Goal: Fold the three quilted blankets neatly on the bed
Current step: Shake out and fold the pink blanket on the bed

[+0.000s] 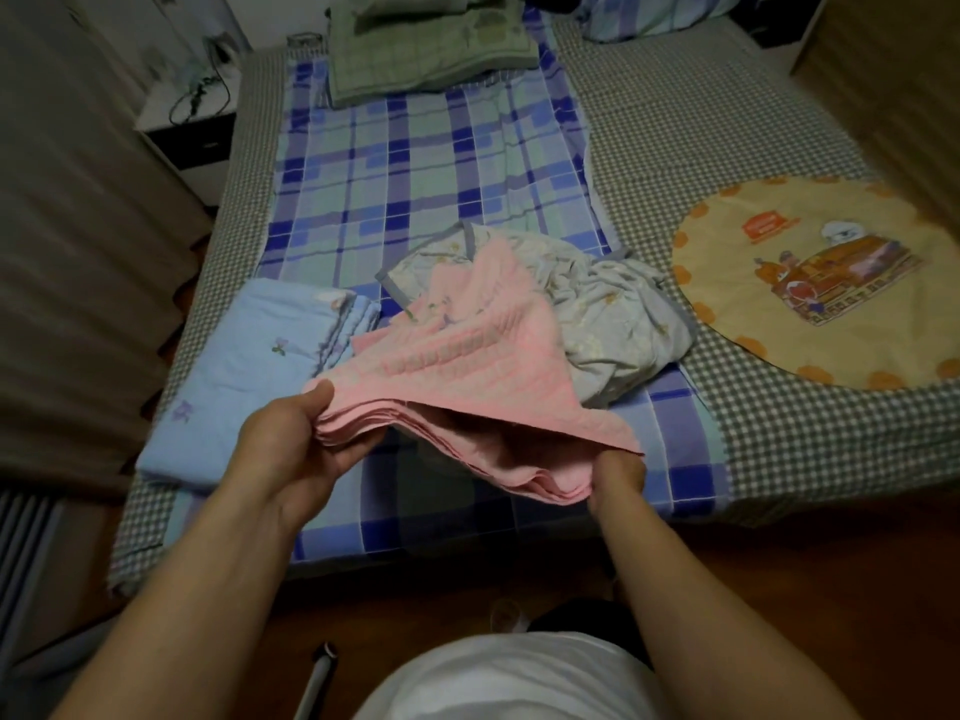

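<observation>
The left hand (296, 444) pinches the stacked layers of the pink blanket (457, 376) at its left corner, thumb on top and fingers beneath. The right hand (618, 475) grips the right corner from below, its fingers hidden under the cloth. The blanket hangs between them just above the bed (727, 148), with the folded blue blanket (249, 376) to its left and the crumpled grey blanket (613, 314) behind.

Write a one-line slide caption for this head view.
Both hands, left and right, hold the pink quilted blanket over the bed.
</observation>
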